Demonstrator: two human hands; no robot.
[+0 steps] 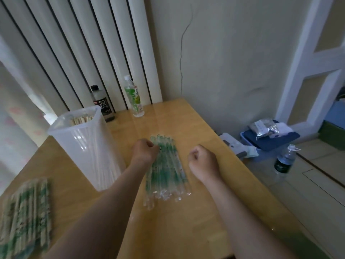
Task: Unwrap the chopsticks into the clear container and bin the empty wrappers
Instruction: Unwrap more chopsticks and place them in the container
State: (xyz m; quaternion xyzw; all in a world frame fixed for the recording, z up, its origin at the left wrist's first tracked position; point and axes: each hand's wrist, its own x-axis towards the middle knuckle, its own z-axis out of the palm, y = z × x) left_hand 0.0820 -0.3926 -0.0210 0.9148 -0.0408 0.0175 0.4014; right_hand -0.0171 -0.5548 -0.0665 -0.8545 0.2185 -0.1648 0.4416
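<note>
Forearms reach out low over the table point(196, 128). Empty wrappers point(168, 176) lie heaped between my hands, long axis running away from me. Left hand point(144, 150) is the nearer: fingers curled onto the heap's far left edge, pinching it as far as I can judge. Right hand point(202, 157) sits just beside the heap, not touching, balled in a fist with nothing visible inside. Clear container point(84, 146) stands left of my left arm, bare chopsticks point(81, 119) upright in it. No bin I can make out.
</note>
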